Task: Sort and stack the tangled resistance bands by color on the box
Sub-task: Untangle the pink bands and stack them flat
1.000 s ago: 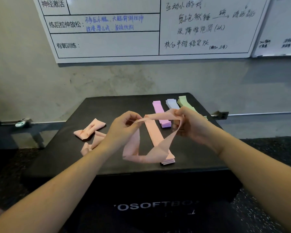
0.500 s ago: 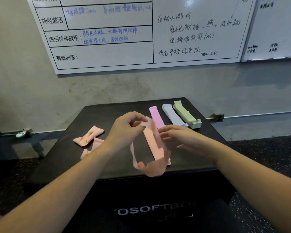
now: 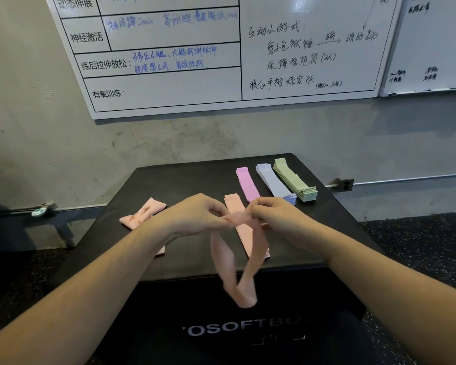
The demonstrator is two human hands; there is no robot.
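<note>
Whiteboards (image 3: 221, 61) hang above the black box (image 3: 184, 185). Over it, left hand (image 3: 195, 214) and right hand (image 3: 277, 217) pinch a peach band (image 3: 229, 264) at its top; its loop dangles past the front edge. Peach (image 3: 237, 222), pink (image 3: 246, 184), lilac (image 3: 273, 184) and green (image 3: 294, 180) stacks lie behind.

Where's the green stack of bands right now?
The green stack lies at the box's far right corner, right beside the lavender stack.

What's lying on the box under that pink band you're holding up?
Under the held band, a flat peach stack lies on the box. The band and both hands cover its middle.
</note>
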